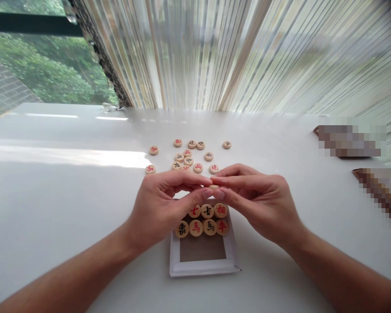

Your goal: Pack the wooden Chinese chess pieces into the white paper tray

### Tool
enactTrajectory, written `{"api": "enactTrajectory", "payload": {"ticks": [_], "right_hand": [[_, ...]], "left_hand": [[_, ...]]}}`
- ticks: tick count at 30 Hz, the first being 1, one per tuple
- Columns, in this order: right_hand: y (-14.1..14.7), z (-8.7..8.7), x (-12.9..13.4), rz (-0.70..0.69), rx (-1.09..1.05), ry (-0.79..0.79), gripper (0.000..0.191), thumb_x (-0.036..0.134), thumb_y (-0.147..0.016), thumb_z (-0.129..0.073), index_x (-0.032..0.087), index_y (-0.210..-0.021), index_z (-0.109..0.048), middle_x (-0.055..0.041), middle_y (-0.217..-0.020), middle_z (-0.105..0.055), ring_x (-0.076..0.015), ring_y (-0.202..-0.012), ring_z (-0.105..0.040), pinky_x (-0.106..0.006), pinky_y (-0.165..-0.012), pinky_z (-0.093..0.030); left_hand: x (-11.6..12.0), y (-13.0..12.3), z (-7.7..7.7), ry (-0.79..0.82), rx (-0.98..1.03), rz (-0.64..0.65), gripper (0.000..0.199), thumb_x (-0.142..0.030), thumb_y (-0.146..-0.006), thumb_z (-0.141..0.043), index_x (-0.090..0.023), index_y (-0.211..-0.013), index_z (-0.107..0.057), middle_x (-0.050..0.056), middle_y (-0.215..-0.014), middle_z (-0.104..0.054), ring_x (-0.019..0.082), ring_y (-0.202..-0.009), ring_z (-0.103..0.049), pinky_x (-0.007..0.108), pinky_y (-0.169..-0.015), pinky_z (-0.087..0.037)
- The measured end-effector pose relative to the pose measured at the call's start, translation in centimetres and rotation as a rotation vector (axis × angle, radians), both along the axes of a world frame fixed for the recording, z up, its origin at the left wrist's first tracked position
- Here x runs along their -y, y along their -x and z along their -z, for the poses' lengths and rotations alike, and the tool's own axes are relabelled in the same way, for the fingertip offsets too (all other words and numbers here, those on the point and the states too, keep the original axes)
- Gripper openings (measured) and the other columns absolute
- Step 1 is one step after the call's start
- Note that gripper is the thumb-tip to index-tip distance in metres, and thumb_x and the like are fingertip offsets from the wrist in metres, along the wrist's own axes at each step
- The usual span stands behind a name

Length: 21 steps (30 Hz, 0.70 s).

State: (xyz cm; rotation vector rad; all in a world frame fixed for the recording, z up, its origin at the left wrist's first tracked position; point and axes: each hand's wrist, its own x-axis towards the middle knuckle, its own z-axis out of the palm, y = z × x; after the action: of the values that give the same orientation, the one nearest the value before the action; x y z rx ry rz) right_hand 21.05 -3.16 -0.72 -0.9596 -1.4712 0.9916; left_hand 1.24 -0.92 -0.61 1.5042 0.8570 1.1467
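Observation:
A round wooden piece [213,187] is pinched between the fingertips of my left hand [169,200] and my right hand [257,195], just above the far edge of a white box [203,267]. Inside the box, wooden discs with red or black characters lie in two rows, among them a black-marked disc [181,229] at the near left and a red-marked one [220,210] at the upper right. The near part of the box shows its bare brown bottom. My left fingers hide the far left corner.
Several loose discs are scattered on the white table [68,208] beyond my hands, including a red-marked one [154,150] and a black-marked one [226,144]. Two blurred-out brown objects [348,141] stand at the right. A striped curtain [189,52] hangs behind the table.

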Motion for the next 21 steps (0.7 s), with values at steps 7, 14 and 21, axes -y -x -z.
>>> {"api": "enactTrajectory", "payload": {"ticks": [7, 14, 21], "right_hand": [[-0.1, -0.17, 0.1, 0.006, 0.03, -0.001, 0.015, 0.032, -0.091, -0.085, 0.037, -0.105, -0.088, -0.0059, -0.097, -0.08, -0.0212, -0.089, -0.076, -0.035, -0.076, -0.068], [-0.06, -0.28, 0.1, 0.01, 0.042, -0.023, 0.016, 0.029, -0.089, -0.087, 0.036, -0.103, -0.088, -0.005, -0.095, -0.08, -0.0195, -0.086, -0.075, -0.034, -0.078, -0.068], [-0.13, 0.13, -0.07, 0.031, 0.014, -0.014, 0.015, 0.031, -0.084, -0.092, 0.033, -0.098, -0.089, -0.0058, -0.093, -0.08, -0.0197, -0.082, -0.076, -0.032, -0.07, -0.068]], "left_hand": [[-0.04, 0.03, -0.08, 0.024, -0.012, -0.008, 0.011, -0.017, -0.083, -0.087, -0.024, -0.092, -0.087, 0.002, -0.094, -0.086, 0.023, -0.09, -0.084, 0.032, -0.083, -0.074], [0.08, 0.04, -0.36, 0.075, 0.02, 0.044, 0.012, -0.016, -0.082, -0.088, -0.023, -0.092, -0.087, 0.002, -0.092, -0.086, 0.022, -0.087, -0.084, 0.028, -0.08, -0.073], [0.27, 0.01, -0.21, 0.029, -0.018, -0.005, 0.01, -0.019, -0.082, -0.089, -0.025, -0.09, -0.087, 0.003, -0.098, -0.086, 0.025, -0.095, -0.084, 0.037, -0.089, -0.074]]}}
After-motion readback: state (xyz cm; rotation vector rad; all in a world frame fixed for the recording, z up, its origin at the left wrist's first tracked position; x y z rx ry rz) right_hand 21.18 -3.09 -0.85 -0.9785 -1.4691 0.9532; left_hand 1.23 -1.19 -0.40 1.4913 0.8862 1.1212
